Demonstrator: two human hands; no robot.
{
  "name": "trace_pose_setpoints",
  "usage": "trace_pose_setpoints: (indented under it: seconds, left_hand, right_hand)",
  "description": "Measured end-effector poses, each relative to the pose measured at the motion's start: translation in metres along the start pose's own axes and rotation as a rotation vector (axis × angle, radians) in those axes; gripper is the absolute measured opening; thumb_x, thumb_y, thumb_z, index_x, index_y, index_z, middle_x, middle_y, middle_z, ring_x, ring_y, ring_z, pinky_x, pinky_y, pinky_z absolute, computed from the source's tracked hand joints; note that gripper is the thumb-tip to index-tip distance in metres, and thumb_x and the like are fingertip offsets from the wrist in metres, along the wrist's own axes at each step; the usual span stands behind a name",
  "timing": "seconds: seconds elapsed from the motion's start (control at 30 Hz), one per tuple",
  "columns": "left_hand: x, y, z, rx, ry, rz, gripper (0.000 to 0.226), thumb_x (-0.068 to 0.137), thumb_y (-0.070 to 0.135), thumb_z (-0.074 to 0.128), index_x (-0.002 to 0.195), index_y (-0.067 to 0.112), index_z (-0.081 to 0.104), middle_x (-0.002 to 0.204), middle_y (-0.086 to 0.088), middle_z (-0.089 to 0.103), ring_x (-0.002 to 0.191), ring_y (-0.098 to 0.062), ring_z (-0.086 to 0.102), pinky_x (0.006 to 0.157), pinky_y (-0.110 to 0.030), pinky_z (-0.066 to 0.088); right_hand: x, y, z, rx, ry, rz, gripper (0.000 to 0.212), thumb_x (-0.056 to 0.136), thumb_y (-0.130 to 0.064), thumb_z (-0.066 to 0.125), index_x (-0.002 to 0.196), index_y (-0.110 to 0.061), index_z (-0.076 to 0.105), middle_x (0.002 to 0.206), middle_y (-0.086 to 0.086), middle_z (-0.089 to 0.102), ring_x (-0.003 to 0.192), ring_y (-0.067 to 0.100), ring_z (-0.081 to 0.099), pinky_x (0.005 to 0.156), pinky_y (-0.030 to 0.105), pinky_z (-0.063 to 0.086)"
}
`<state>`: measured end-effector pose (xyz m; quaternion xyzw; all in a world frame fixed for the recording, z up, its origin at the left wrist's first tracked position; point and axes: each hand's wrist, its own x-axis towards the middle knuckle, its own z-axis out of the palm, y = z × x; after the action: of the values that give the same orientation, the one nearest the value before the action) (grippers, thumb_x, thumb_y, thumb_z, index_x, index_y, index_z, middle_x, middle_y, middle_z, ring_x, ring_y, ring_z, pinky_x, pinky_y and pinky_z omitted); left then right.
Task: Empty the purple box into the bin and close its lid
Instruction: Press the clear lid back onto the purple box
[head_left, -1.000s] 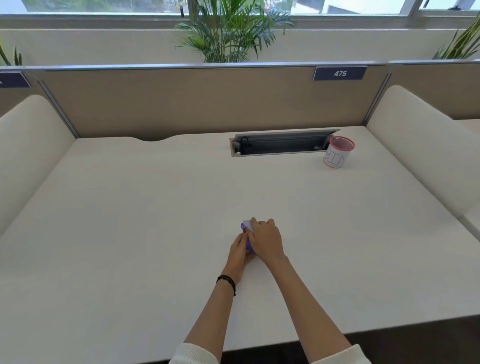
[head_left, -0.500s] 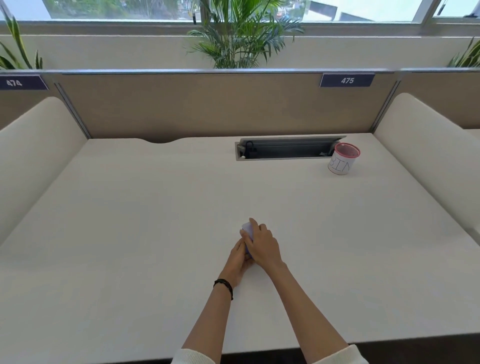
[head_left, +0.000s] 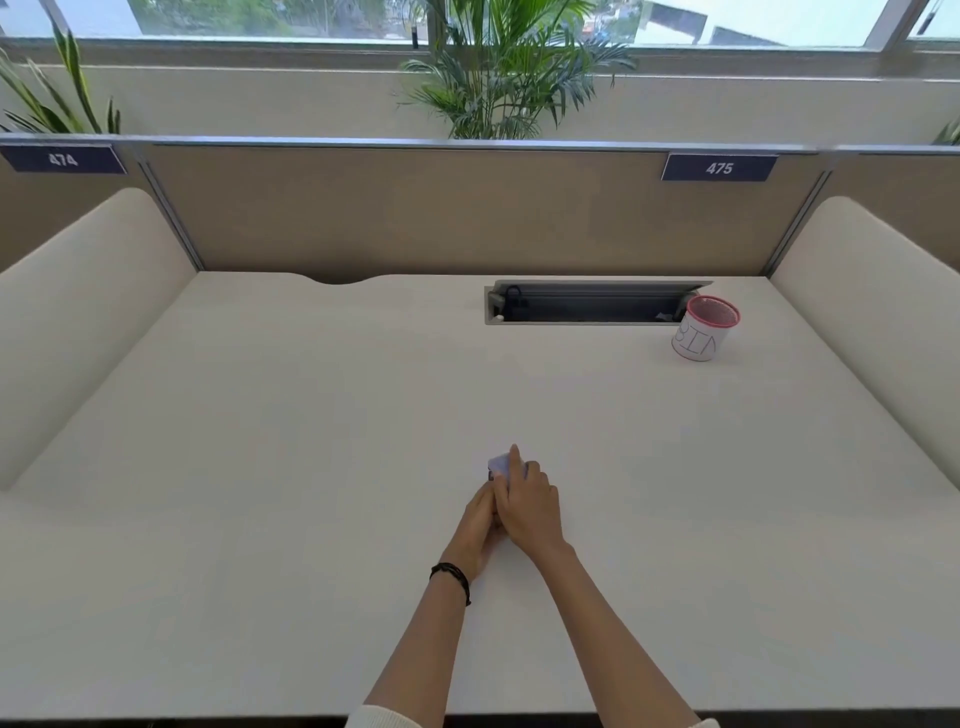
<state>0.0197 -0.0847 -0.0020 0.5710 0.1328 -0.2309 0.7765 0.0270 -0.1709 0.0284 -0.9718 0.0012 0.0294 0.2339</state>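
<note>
A small purple box (head_left: 500, 464) sits on the white desk (head_left: 311, 467), mostly hidden under my hands; only its pale lid corner and a dark purple edge show. My right hand (head_left: 527, 506) lies over the top of it, index finger stretched along the lid. My left hand (head_left: 477, 525) grips it from the near left side, tucked under the right hand. Whether the lid is open or closed cannot be told. The bin (head_left: 702, 328), a white cup with a pink rim and "BIN" written on it, stands upright at the far right.
An open cable tray (head_left: 587, 304) is sunk into the desk just left of the bin. Padded side panels (head_left: 78, 312) flank the desk, and a beige divider (head_left: 441, 208) closes the back.
The view has tilted up a little. My right index finger has stretched out over the lid and less of the purple box shows. The bin has not moved.
</note>
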Motion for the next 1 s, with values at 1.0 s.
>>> trace_pose_setpoints:
  seconds: [1.0]
  left_hand:
    - [0.041,0.006,0.036,-0.290,0.102,0.109,0.040,0.098,0.036,0.041,0.126,0.010,0.052,0.109,-0.009,0.065,0.087,-0.014,0.069,0.068,-0.025,0.059]
  right_hand:
    - [0.034,0.078,-0.049,0.825,-0.080,0.240,0.019,0.088,-0.011,0.060,0.093,0.001,0.073,0.084,0.012,0.070,0.057,0.017,0.063,0.048,0.022,0.056]
